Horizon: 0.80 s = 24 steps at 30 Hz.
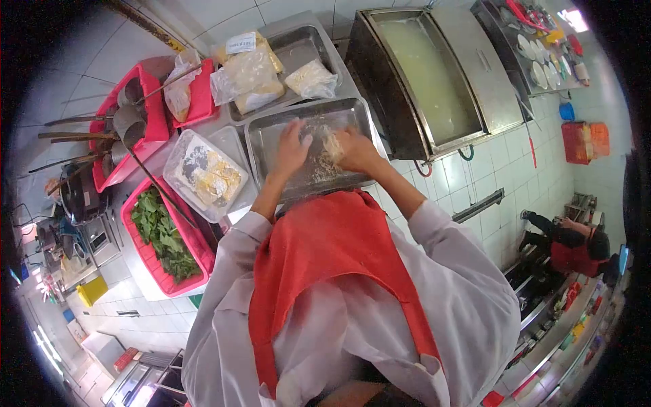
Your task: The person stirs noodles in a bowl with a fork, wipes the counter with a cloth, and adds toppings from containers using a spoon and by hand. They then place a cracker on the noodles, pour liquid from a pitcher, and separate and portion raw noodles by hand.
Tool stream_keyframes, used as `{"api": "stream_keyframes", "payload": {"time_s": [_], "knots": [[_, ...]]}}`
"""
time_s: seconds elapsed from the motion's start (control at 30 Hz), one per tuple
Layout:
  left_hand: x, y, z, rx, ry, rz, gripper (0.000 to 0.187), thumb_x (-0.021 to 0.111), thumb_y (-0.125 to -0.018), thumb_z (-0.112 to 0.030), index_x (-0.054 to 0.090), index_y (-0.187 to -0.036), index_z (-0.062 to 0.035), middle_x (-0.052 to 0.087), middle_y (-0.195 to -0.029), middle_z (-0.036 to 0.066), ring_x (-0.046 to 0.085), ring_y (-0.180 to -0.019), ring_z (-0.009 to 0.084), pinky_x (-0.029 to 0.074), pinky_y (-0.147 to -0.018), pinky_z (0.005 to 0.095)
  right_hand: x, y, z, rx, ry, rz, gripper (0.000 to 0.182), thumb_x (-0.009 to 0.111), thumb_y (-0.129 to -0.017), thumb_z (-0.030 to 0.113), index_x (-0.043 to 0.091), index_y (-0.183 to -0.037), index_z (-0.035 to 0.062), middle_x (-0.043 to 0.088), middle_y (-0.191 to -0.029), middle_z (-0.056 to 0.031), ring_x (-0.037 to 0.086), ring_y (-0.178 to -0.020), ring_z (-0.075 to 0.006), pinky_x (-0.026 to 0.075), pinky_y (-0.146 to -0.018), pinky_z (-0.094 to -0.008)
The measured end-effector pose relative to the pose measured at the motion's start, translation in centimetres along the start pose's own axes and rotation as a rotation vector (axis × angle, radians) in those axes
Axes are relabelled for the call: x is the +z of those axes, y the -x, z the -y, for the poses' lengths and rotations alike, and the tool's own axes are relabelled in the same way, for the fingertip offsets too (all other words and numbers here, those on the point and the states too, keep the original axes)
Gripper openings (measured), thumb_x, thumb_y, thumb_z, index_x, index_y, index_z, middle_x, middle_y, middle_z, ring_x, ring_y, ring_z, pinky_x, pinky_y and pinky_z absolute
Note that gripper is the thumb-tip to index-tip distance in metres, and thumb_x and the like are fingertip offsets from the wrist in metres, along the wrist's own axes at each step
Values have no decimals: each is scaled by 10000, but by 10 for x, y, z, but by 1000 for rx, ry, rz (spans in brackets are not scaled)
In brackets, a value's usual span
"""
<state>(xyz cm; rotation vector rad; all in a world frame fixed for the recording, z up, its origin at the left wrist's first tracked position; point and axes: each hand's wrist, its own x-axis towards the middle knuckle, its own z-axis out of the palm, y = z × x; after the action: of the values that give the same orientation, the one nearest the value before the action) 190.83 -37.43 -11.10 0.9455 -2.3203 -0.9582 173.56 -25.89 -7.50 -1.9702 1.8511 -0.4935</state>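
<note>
A shallow metal tray [261,157] lies in front of me with thin pale noodles [324,175] loose on its bottom. My right hand [357,152] is closed over the right side of the tray, and pale strands hang from its fingers. Over the left part of the tray is my left hand [291,148], its thumb and fingers apart and nothing seen in them. A clear plastic tub [182,154] with white powder and yellowish pieces in it stands left of the tray.
Behind the tray, a second metal tray [298,51] carries bagged noodles [254,71]. A tank of cloudy liquid [424,81] stands at the right. Leafy greens [163,234] fill a red basket [203,261]; long-handled ladles [129,125] rest at left. Another person [573,247] is far right.
</note>
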Motion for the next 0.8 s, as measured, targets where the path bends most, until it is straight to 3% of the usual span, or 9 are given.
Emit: {"api": "stream_keyframes", "payload": {"time_s": [0.07,0.2,0.27,0.4,0.47,0.5,0.6,0.73,0.8], "knots": [[40,26,27,-13,-88,123,490,580,-839,-222,453,-1266,-20,500,-1258,179,450,-1194,310,347,-998,391,36,25,-10,316,200,-11,658,722,-616,369,481,-1154,76,466,-1208,-198,493,-1057,-412,470,-809,-465],[54,47,-32,-111,241,239,354,561,-849,-236,549,-1120,-8,562,-1117,183,540,-1011,341,395,-918,405,51,29,2,291,332,-189,697,717,-625,369,443,-1196,76,441,-1213,-210,453,-1105,-392,464,-818,-459],[42,33,-45,-192,340,278,271,549,-858,-219,593,-1047,-28,603,-1029,164,571,-950,327,435,-850,385,40,21,-10,316,69,49,583,701,-648,343,505,-1128,75,474,-1175,-166,462,-1086,-371,466,-828,-431],[-6,10,-44,-241,311,-97,201,586,-837,-181,608,-954,-20,633,-922,118,603,-851,222,461,-766,332,-9,7,-27,-21,-245,-110,483,727,-622,206,579,-1062,72,592,-1029,-188,593,-921,-355,485,-800,-409],[-42,7,-41,-357,314,-229,166,588,-838,-156,620,-947,-35,640,-872,88,594,-834,161,453,-762,303,-80,-1,1,-10,-338,-260,311,675,-627,115,602,-913,18,602,-900,-166,588,-849,-302,471,-746,-344],[-60,11,-31,-253,277,-326,150,574,-848,-130,621,-940,-21,640,-857,78,601,-830,167,458,-742,293,-111,-5,11,-34,-419,-283,333,681,-613,82,600,-928,13,600,-897,-148,588,-844,-264,464,-751,-319],[-123,29,-50,-319,442,-583,121,567,-841,-94,608,-877,13,627,-840,71,596,-754,142,465,-657,255,-161,-13,31,-84,-629,-305,346,686,-601,26,595,-934,5,595,-893,-100,576,-836,-192,452,-756,-284],[-177,82,-36,-604,351,-906,101,547,-799,-63,608,-766,10,592,-701,48,565,-653,122,438,-591,257,-116,-21,21,-1,-943,-215,292,687,-639,16,601,-918,6,581,-913,-24,542,-845,-133,448,-749,-274],[-197,113,-19,-692,219,-910,120,568,-778,-88,619,-744,15,614,-648,78,588,-597,185,449,-571,305,-43,-13,-10,367,-879,-153,396,705,-666,51,568,-1035,7,592,-950,-56,556,-879,-157,465,-776,-295]]}}
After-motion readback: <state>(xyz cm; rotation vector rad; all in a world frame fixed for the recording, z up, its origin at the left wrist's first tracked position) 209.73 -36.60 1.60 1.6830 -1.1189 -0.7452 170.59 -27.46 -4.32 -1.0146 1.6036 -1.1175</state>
